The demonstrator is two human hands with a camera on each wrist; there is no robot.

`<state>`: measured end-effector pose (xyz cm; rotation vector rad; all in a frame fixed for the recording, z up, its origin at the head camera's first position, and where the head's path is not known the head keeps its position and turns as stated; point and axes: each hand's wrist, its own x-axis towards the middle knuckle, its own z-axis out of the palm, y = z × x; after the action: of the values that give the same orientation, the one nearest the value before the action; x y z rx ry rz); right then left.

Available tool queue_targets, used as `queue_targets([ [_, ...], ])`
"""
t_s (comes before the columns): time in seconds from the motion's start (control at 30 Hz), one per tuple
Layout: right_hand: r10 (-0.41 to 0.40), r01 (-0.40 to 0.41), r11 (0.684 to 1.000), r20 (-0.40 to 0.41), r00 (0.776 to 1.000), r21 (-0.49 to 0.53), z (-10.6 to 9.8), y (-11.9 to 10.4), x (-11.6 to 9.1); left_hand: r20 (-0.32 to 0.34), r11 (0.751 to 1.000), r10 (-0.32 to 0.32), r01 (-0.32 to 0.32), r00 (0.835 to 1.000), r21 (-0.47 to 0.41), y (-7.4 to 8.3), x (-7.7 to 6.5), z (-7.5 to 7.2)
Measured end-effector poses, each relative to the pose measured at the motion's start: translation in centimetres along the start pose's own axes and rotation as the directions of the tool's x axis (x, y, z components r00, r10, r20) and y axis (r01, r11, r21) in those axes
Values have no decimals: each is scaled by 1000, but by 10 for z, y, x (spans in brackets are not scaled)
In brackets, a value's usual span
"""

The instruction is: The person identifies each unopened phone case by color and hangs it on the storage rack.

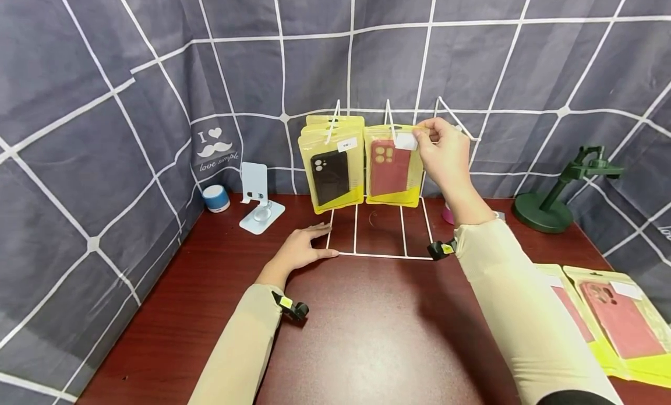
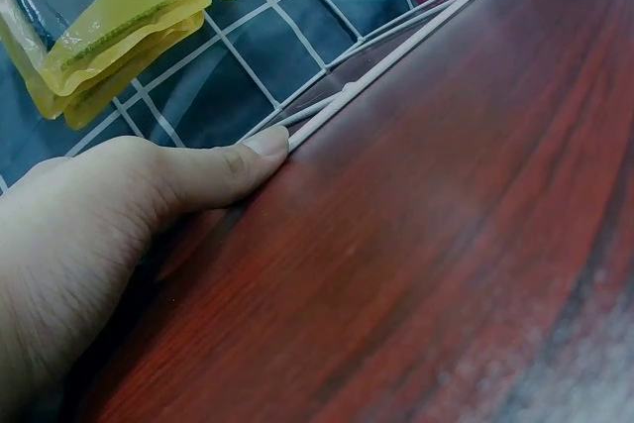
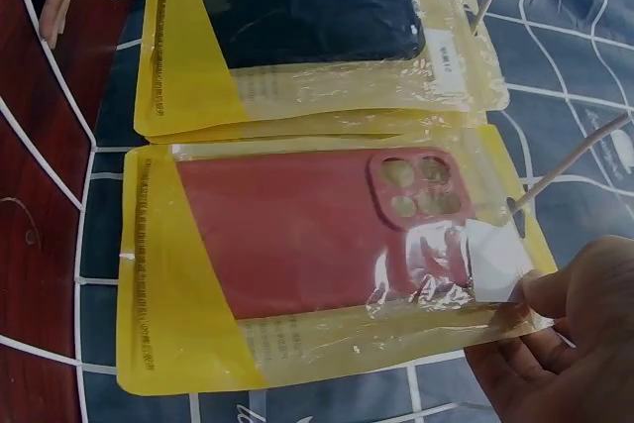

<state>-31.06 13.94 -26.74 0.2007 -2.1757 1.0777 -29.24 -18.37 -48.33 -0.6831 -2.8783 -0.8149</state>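
The red case pack (image 1: 394, 166) hangs from the middle hook (image 1: 388, 105) of the white rack (image 1: 385, 256), and the hook's wire meets the hole at its top. Close to us are two cream sleeves (image 1: 233, 347), with a small black thing (image 1: 442, 249) strapped near each wrist. The shiny red-brown table (image 1: 367, 335) is under them. At its right side lie two more red packs (image 1: 624, 320), next to each other.

A bit farther off, the left hand (image 1: 296, 250) rests at the rack's front left corner. Its fingers are loose, and its thumb touches the front wire. The right hand (image 1: 448, 154) is up high. It pinches the top right corner of the red case pack, near the white sticker (image 1: 406, 141).

Just beside that pack, on the left, the black case pack (image 1: 330, 175) hangs from the left hook (image 1: 337, 106), with more yellow behind it. Left of the rack are a light blue stand (image 1: 255, 180) and a small round blue and white thing (image 1: 216, 199). A green stand (image 1: 543, 211) is on the right. At the very back hangs a gray cloth (image 1: 157, 20) with white lines.
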Motion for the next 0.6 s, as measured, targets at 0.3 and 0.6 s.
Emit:
queue_targets([
  [0.3, 17, -16, 1000, -39, 999, 18, 5, 4, 4, -6, 1000, -15, 15, 1000, 8, -1, 3, 0],
  [0.6, 17, -14, 998, -42, 999, 64, 6, 11, 0, -14, 1000, 13, -13, 1000, 1, -1, 0, 1],
])
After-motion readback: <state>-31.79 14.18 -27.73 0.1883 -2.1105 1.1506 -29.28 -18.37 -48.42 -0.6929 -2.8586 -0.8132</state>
